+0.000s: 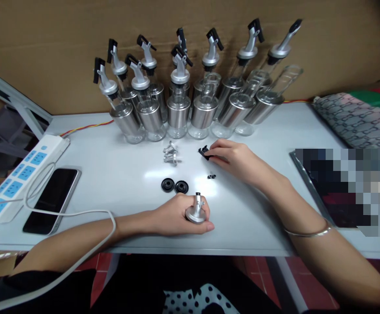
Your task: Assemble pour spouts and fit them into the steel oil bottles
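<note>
My left hand (181,214) is closed round a silver bottle pourer spout (196,212), held upright with its black tip pointing up. My right hand (232,157) has its fingertips pinched at small black flip levers (204,151) on the table; how many lie under the fingers is hidden. Just below them are tiny black plugs (212,176). Loose silver pourer spouts (170,155) lie to the left of my right hand. Two round black discs (167,185) rest flat just above my left hand.
Glass bottles with steel sleeves (178,109) stand along the back, most with pourers, a few with bare necks. At the left are a power strip (23,174), a phone (51,200) and a white cable (79,212) crossing my left forearm. A dark tablet-like object (310,187) lies right.
</note>
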